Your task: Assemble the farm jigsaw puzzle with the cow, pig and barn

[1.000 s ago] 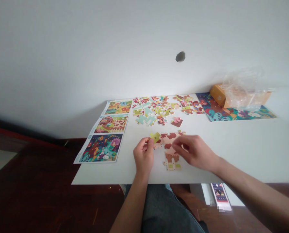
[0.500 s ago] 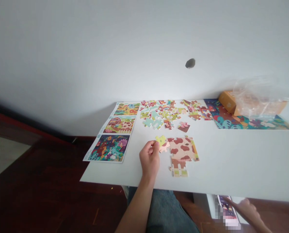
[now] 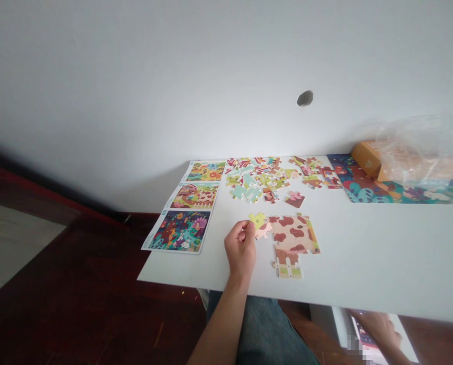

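Note:
My left hand (image 3: 240, 249) is closed in a pinch on a green and pink puzzle piece (image 3: 260, 224) at the left end of a joined cow-patterned puzzle section (image 3: 293, 235). That section lies flat on the white table (image 3: 382, 253). My right hand (image 3: 379, 328) is down below the table's front edge, against a phone (image 3: 361, 340) with a lit screen. The table edge and blur hide its fingers.
A sheet with three reference pictures (image 3: 190, 208) lies at the table's left end. Loose puzzle pieces (image 3: 264, 177) are heaped at the back. A finished dark puzzle (image 3: 378, 190), an orange box (image 3: 366, 157) and a clear plastic bag (image 3: 420, 147) sit back right. My jeans-clad lap is under the table.
My right hand left the cow section and dropped below the table edge to the phone. My left hand kept its pinch on the piece. The view shifted left.

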`<state>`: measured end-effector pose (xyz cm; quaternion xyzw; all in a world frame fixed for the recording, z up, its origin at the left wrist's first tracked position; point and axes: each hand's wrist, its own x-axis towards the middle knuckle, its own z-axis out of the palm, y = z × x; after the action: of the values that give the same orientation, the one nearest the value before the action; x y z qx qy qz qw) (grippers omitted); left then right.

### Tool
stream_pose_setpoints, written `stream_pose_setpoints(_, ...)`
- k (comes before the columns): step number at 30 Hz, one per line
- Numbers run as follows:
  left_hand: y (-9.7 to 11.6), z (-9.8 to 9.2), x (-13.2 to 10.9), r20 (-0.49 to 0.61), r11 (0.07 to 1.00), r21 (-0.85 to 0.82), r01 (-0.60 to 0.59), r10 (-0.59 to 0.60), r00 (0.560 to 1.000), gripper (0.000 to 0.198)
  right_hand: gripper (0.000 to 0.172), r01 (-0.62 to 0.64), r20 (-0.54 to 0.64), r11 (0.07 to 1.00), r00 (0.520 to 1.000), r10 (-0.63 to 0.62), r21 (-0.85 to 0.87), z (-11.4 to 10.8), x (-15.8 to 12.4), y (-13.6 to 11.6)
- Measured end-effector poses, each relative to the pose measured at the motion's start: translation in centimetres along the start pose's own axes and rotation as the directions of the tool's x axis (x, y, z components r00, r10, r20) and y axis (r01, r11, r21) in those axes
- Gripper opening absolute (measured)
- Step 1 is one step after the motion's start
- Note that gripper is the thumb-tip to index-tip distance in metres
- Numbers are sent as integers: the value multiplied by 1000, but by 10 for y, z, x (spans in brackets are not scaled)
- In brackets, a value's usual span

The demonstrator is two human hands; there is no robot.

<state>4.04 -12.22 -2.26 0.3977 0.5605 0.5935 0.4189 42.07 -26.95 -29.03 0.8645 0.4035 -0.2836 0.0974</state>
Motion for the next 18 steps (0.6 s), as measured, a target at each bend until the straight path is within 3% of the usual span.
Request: stream_pose_setpoints(18, -2, 0, 0, -8, 1000, 4, -6, 6, 1000, 32, 41, -39, -85, 999, 996, 38, -4, 15, 0, 3)
